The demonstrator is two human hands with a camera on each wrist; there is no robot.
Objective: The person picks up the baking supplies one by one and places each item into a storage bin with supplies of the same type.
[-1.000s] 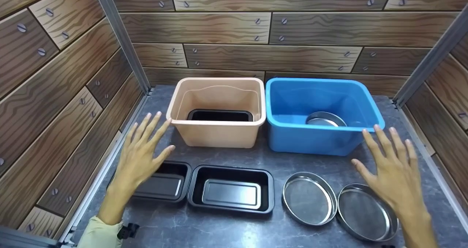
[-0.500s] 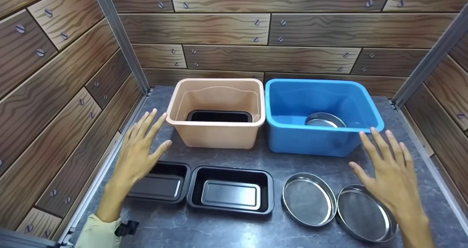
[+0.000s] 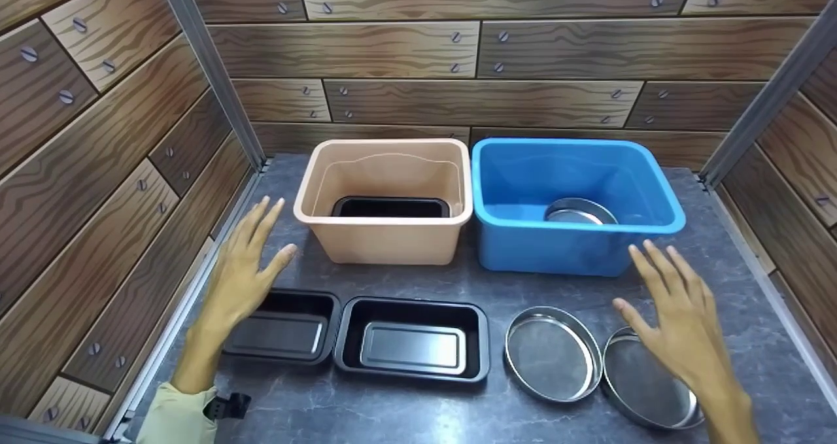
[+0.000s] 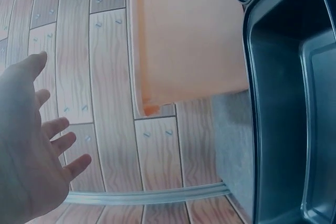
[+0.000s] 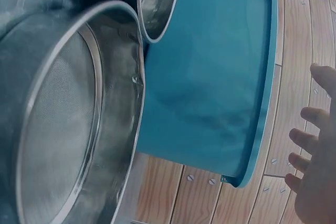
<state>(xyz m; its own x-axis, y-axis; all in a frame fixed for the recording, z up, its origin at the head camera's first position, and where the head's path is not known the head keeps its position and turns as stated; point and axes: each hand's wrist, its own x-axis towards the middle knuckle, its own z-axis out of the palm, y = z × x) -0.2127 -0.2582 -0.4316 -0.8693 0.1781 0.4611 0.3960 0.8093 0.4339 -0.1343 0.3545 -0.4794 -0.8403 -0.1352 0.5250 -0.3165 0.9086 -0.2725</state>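
1. Head view: the left hand (image 3: 237, 280) holds nothing, its fingers wide and pointing far, thumb out to the right. The left loaf pan (image 3: 291, 333) lies near and right of it, partly hidden behind the wrist, long axis running left to right; this hand is the nearer one. The right loaf pan (image 3: 413, 346) sits just beside. The right hand (image 3: 683, 329) is likewise unloaded, fingers pointing far and a little left; the right sieve (image 3: 644, 382) lies near and left of it, round, with the left sieve (image 3: 553, 356) adjoining. Beyond stand the beige bin (image 3: 386, 241) and blue bin (image 3: 549, 248).
2. Left wrist view: fingers loosely spread, palm bare, apart from the loaf pan.
3. Right wrist view: fingers slightly bent and separated, apart from the sieve; its mesh shows.
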